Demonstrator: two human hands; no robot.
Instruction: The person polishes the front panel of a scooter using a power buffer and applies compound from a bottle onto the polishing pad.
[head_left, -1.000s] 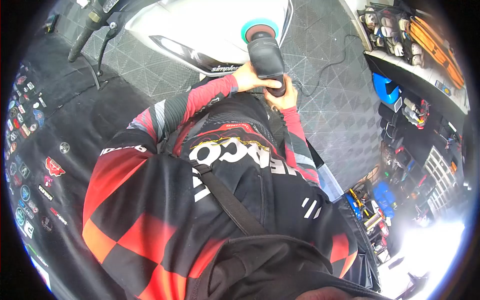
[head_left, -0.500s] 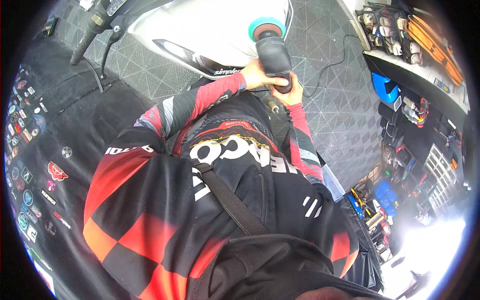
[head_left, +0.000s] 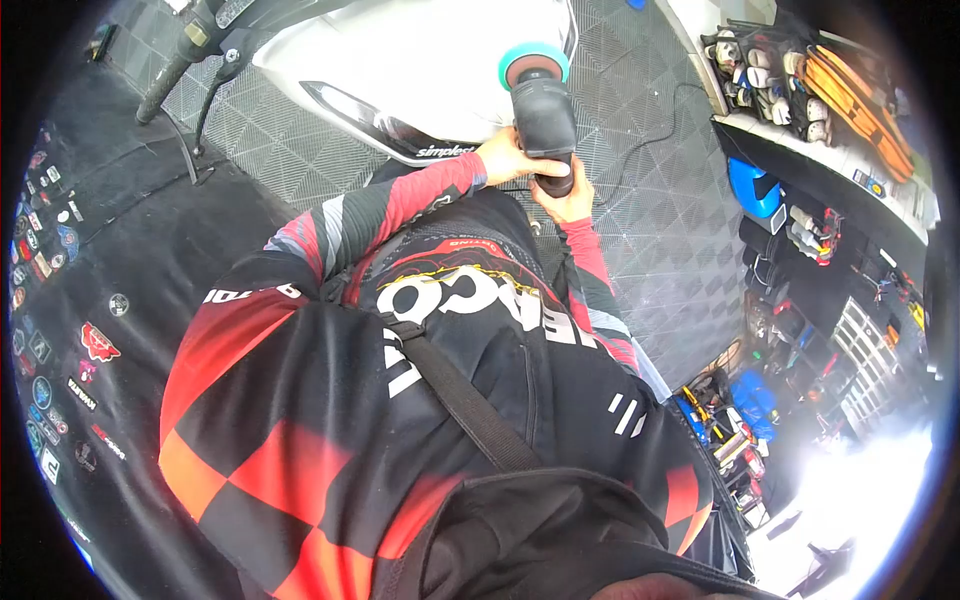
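Observation:
A black handheld polisher point(head_left: 545, 118) with a round teal-edged pad point(head_left: 545, 63) is held out in front of me, its pad pointing away. My left hand point(head_left: 512, 158) is closed on the rear of its body, thumb lying across the handle. Wrapped around the handle end from the other side is my right hand point(head_left: 568, 198). Beyond the hands lies a white motorcycle body panel point(head_left: 400, 65) with a black-edged lower strip. The pad overlaps the panel's right part in view, but I cannot tell whether they touch.
A handlebar grip and lever point(head_left: 208, 100) stick out at upper left. A dark cable point(head_left: 640, 150) runs over the grey tiled floor point(head_left: 660, 240). To the right are a bench edge point(head_left: 800, 165), a blue welding-helmet-like object point(head_left: 755, 188) and cluttered tools. A stickered black surface point(head_left: 130, 250) lies left.
The polisher and both hands shift slightly left and toward me in view. The surroundings shift too, as the camera moves. Both hands keep their grip.

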